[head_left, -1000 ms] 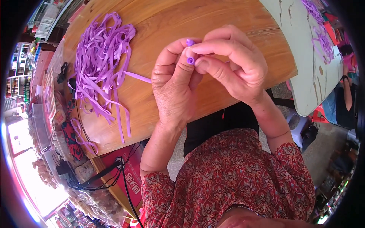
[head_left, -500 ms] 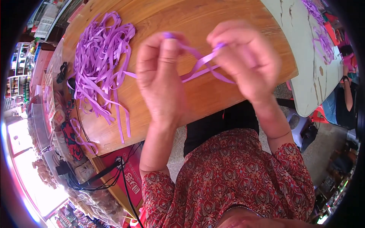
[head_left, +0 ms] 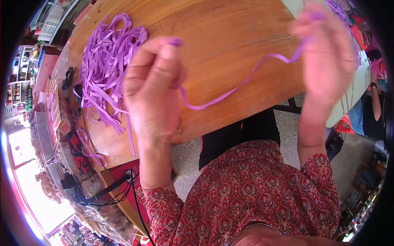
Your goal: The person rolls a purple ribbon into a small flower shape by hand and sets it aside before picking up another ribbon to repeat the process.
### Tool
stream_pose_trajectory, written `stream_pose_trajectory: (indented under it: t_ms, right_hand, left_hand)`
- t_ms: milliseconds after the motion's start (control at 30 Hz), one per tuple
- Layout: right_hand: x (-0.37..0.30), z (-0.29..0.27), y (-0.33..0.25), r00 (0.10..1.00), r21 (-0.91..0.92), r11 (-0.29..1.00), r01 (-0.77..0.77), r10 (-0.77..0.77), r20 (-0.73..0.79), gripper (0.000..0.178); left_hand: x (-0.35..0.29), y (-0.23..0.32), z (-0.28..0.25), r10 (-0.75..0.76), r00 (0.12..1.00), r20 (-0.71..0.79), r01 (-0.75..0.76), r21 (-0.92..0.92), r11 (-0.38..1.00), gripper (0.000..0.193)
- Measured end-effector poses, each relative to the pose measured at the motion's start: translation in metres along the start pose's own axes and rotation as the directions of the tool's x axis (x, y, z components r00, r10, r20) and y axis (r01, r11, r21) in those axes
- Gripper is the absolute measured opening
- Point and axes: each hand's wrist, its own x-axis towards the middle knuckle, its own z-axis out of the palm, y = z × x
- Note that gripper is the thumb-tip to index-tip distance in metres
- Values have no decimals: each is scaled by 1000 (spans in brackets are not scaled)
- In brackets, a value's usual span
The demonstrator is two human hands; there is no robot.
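A narrow purple ribbon (head_left: 223,96) runs slack in a wavy line between my two raised hands, above the wooden table. My left hand (head_left: 154,84) is closed, thumb against the index finger, with a bit of purple ribbon showing at the fingertips. Farther right and higher, my right hand (head_left: 328,57) is smeared by motion; its fingers are pinched on the ribbon, and purple shows at their tips. A tangled heap of purple ribbon (head_left: 108,61) lies on the table just left of my left hand, which covers part of its edge.
The wooden table (head_left: 230,33) fills the middle. At right stands a white table (head_left: 349,98) with another purple ribbon heap (head_left: 338,10); a person's arm (head_left: 375,98) is beside it. Black cables (head_left: 102,199) and plastic-wrapped goods (head_left: 102,219) crowd the left side.
My hands have moved apart: the right one up and to the right, the left one slightly left. The crossed ribbon between them has opened into one long slack strand.
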Motion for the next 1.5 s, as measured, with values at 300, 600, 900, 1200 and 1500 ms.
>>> stream_pose_trajectory:
  t_ms: [300, 600, 900, 1200, 1500]
  right_hand:
    - [-12, 57, 30, 909, -318, 938, 140, 5, 417, 24]
    - [-16, 59, 37, 939, -211, 978, -3, 75, 337, 19]
    - [-15, 61, 40, 920, -295, 946, 133, -6, 393, 16]
    - [-13, 63, 40, 905, -323, 926, 194, -42, 423, 16]
    - [-6, 61, 34, 848, -364, 906, 214, 13, 530, 11]
  left_hand:
    - [-10, -19, 10, -111, 993, 37, 111, 10, 994, 13]
    - [-7, -27, 9, -4, 1000, 8, 3, 127, 992, 11]
    - [-7, -30, 4, 40, 999, 9, -41, 239, 970, 11]
    - [-8, -33, 4, 143, 989, 35, -146, 372, 917, 10]
    - [-11, -28, -1, 130, 985, 114, -171, 533, 829, 9]
